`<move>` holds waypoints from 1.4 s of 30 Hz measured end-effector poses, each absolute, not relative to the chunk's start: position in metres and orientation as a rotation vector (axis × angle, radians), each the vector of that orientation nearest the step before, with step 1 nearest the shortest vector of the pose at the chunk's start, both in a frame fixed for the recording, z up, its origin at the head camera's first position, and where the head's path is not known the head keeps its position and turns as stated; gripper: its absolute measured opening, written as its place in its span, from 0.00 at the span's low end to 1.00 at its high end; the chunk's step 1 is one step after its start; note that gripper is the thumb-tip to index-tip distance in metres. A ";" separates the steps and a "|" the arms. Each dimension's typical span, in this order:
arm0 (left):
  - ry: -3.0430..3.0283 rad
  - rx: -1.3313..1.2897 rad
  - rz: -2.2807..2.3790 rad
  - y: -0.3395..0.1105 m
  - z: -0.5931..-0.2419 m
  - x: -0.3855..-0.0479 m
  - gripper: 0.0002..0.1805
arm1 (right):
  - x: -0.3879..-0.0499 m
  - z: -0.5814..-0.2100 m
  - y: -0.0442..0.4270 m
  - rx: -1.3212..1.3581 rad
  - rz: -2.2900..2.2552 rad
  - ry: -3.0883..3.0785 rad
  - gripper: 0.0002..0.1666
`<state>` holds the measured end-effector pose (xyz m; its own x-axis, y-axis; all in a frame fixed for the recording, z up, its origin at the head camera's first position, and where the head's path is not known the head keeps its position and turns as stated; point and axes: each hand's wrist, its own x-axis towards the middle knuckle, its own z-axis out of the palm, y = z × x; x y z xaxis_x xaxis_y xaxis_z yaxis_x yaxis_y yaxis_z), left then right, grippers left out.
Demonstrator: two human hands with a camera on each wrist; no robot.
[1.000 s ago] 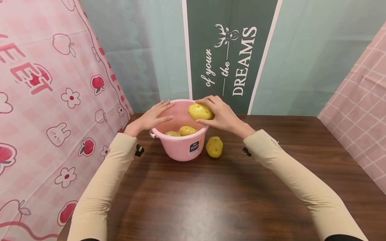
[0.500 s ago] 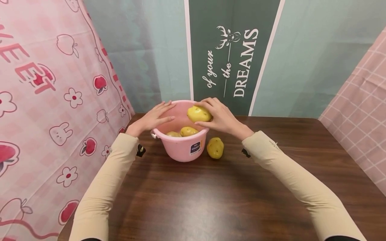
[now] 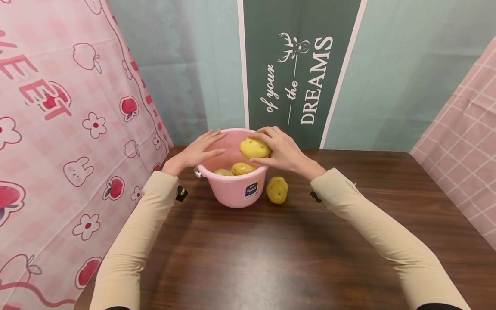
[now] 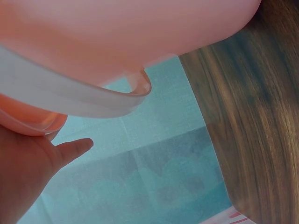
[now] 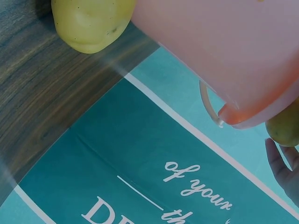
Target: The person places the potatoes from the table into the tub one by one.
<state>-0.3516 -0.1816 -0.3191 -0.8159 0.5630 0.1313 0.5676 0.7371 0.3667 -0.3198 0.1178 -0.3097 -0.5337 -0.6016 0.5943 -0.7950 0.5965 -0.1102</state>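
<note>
A pink bucket (image 3: 234, 189) with a dark label stands upright on the table. Yellow potatoes (image 3: 242, 168) lie inside it. My right hand (image 3: 284, 148) holds another potato (image 3: 254, 148) between thumb and fingers, over the right side of the bucket's mouth. That potato (image 5: 286, 123) shows at the right edge of the right wrist view, beside the rim. My left hand (image 3: 195, 151) rests on the bucket's left rim, fingers straight, thumb reaching over the inside. One more potato (image 3: 277, 190) lies on the table, just right of the bucket.
The brown wooden table (image 3: 248, 258) extends toward me and to the right. Pink printed cloth (image 3: 77, 142) hangs at the left, a green cloth (image 3: 399, 77) behind, and pink checked cloth (image 3: 469, 129) at the right. The bucket's white handle (image 4: 107, 105) hangs at its side.
The right hand has lowered the potato slightly and brought it a little left, further into the bucket's mouth. My left hand stays on the rim.
</note>
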 end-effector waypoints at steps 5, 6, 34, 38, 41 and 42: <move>-2.921 -0.951 -0.614 -0.181 -0.319 -0.351 0.37 | -0.319 -0.309 0.122 1.091 0.516 -2.327 0.37; -2.922 -0.951 -0.614 -0.181 -0.319 -0.350 0.37 | -0.319 -0.309 0.124 1.085 0.521 -2.326 0.37; -2.908 -0.962 -0.635 -0.181 -0.317 -0.349 0.37 | -0.317 -0.334 0.170 0.829 0.493 -2.667 0.45; -2.902 -0.961 -0.645 -0.181 -0.317 -0.348 0.36 | -0.317 -0.338 0.175 0.821 0.491 -2.676 0.43; -2.901 -0.966 -0.645 -0.181 -0.317 -0.348 0.36 | -0.317 -0.343 0.180 0.815 0.485 -2.691 0.43; -2.901 -0.969 -0.648 -0.181 -0.317 -0.348 0.36 | -0.317 -0.345 0.181 0.812 0.479 -2.699 0.44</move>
<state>-0.3481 -0.1806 -0.3173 -0.8079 0.5718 0.1426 0.5781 0.7220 0.3802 -0.3169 0.1813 -0.3449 -0.8024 -0.4787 0.3565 -0.5722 0.7869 -0.2311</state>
